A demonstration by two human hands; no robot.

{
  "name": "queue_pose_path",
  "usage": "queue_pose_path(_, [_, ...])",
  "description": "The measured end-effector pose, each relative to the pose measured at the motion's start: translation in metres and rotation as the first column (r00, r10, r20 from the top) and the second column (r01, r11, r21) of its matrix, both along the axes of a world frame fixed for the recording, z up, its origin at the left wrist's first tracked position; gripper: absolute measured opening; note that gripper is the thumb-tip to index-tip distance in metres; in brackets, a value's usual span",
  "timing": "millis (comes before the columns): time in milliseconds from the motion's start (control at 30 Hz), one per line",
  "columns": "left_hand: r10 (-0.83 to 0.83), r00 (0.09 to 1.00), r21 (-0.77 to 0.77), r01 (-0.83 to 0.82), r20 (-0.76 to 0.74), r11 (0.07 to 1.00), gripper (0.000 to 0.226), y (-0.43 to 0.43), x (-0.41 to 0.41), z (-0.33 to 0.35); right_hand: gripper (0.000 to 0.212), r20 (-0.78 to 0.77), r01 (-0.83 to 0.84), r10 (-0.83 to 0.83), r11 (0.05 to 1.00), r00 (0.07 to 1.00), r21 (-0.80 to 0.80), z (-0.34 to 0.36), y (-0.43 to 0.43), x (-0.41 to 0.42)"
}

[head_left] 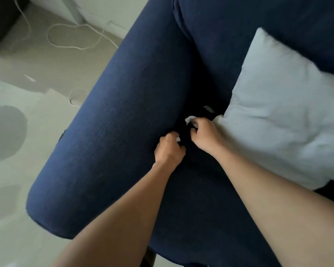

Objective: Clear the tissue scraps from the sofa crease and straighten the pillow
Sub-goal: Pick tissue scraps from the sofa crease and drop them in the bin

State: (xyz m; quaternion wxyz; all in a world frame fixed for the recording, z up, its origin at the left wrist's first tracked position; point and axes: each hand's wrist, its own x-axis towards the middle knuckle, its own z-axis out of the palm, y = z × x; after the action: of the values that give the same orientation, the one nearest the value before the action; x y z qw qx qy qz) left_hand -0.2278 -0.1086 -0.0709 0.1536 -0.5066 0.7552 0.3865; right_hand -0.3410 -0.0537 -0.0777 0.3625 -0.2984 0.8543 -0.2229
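Both my hands reach into the dark crease between the navy sofa armrest [108, 120] and the seat. My left hand [169, 149] is closed on a small white tissue scrap [178, 139] that shows at its fingertips. My right hand [204, 134] pinches a crumpled tissue scrap [189, 119] at the crease. One more scrap [208, 108] lies deeper in the crease, beside the pillow corner. The white pillow [283, 110] lies tilted on the seat against the backrest, right next to my right hand.
The armrest runs along the left of the crease. Left of the sofa is a pale tiled floor [39, 60] with a looping white cable [73, 35]. A round grey object [5, 132] sits at the far left.
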Motion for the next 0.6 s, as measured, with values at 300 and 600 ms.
queue_pose_path(300, [0.104, 0.987, -0.163, -0.123, -0.118, 0.979, 0.021, -0.015, -0.012, 0.131, 0.029, -0.22, 0.132, -0.152, 0.986, 0.964, -0.101, 0.128, 0.002, -0.011])
queue_pose_path(600, [0.112, 0.966, -0.143, -0.148, -0.234, 0.979, 0.017, -0.043, 0.018, 0.168, 0.018, -0.269, 0.15, -0.166, 0.986, 0.949, -0.078, 0.178, -0.016, 0.003])
